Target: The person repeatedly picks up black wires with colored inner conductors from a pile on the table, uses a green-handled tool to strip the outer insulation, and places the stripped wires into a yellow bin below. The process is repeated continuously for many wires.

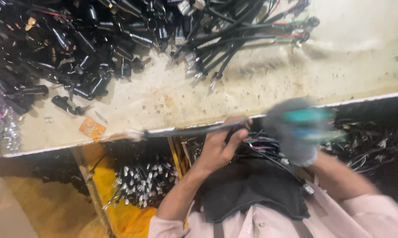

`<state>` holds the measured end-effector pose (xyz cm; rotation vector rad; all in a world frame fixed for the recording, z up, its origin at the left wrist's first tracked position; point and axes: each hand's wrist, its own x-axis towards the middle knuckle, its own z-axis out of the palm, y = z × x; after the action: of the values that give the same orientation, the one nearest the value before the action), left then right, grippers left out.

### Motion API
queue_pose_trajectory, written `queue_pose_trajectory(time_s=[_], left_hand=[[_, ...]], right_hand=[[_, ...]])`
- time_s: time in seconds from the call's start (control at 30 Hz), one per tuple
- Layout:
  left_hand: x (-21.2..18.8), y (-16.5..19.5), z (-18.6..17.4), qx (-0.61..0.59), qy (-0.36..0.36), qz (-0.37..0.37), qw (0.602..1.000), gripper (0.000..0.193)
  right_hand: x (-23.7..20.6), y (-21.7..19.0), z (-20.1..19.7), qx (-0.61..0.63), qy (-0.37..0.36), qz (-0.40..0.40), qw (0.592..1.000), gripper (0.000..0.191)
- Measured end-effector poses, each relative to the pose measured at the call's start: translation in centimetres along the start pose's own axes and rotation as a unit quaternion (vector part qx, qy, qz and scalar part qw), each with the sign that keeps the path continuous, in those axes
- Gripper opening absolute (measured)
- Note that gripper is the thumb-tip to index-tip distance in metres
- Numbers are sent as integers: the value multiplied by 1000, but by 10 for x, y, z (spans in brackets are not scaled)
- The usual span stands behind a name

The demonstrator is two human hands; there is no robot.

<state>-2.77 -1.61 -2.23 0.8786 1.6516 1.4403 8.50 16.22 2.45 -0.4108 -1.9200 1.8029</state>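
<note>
Cream-coloured and stained, the worktable [269, 83] fills the upper field, with a heap of black sleeved connectors [75, 48] at ten o'clock and a fan of black cables [234, 39] at twelve. At centre, my bare left hand [218, 147] pinches a long dark cable [190, 130] lying along the table's near edge toward nine o'clock. My grey-gloved right hand [296, 132], at three o'clock of it, is motion-blurred around a teal-handled tool [307, 117]; I cannot tell its grip.

Stained pale workbench [269, 83], black cable heap [75, 39], orange scrap [92, 128]
</note>
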Motion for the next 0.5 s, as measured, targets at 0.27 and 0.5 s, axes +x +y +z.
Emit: queue_pose_trajectory(time_s=[0.27,0.5], left_hand=[[1,12,7,-122,-33,23,992,29],[-3,23,-24,587,-195,38,785,56]], right_hand=[[-15,5,11,348,89,84,930,13],[89,9,-41,-628,-2,-139,765,20]])
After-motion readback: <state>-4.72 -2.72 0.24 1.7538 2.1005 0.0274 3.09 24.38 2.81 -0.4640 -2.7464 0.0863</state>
